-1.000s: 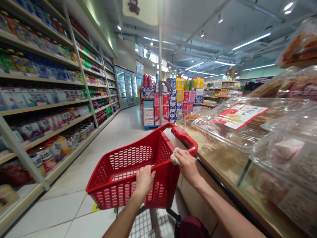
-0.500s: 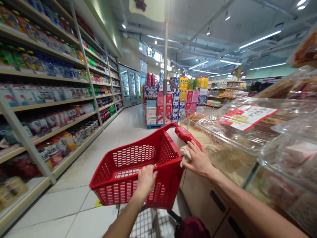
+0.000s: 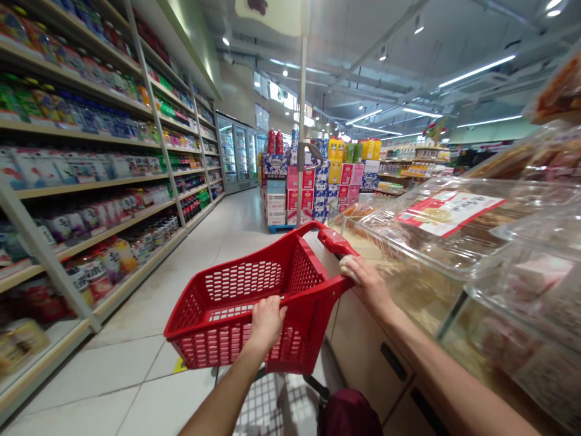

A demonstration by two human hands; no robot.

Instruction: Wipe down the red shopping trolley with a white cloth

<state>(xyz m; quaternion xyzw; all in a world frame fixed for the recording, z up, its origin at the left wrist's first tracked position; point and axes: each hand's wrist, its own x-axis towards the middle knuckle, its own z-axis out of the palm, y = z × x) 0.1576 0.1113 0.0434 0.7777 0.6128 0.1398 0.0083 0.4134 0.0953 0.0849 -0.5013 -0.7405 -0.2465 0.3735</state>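
Left arm comes up from the bottom edge, left hand (image 3: 267, 320) palm-down with fingers hooked over the near rim of the red cart (image 3: 314, 330), which stands on the tile floor (image 3: 122, 369) between shelves (image 3: 91, 186) and counter (image 3: 358, 339); right arm angles in from lower right, right hand (image 3: 364, 278) clutching a whitish cloth (image 3: 348, 266) against the handle (image 3: 338, 243). Left fingertips hidden behind the rim, cloth mostly under the right hand, dark red fabric (image 3: 349, 413) cut off at bottom. Basket walls are glossy plastic with rounded slots; handle's smooth and looped.
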